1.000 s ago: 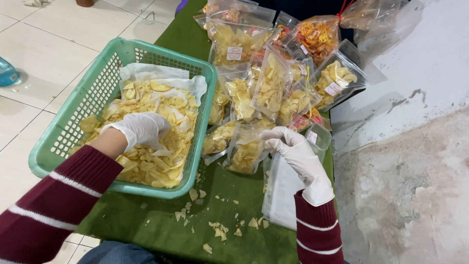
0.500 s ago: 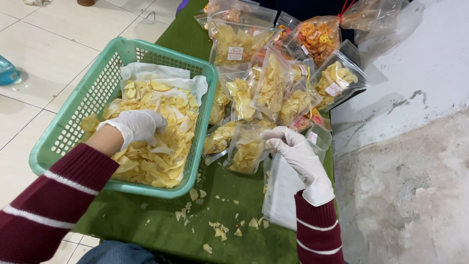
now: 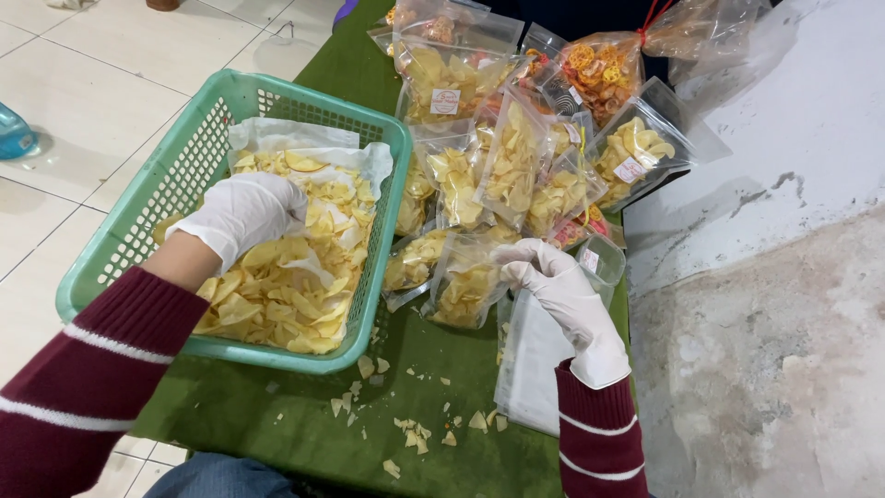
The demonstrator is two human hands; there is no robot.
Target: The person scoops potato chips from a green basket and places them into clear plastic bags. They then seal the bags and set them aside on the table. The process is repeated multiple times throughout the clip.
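Left hand [image 3: 241,214] closed on chips [image 3: 277,277] in basket [image 3: 138,231]; right hand [image 3: 553,286] grips empty pouch [image 3: 535,369]; many filled bags [image 3: 489,166], basket half full.

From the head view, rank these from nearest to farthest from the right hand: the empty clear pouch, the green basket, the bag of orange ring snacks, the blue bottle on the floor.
Measured from the right hand:
1. Empty clear pouch: directly under the hand, touching it.
2. Green basket: to its left, on the green cloth.
3. Bag of orange ring snacks: at the far top of the pile.
4. Blue bottle: far left, on the floor tiles.
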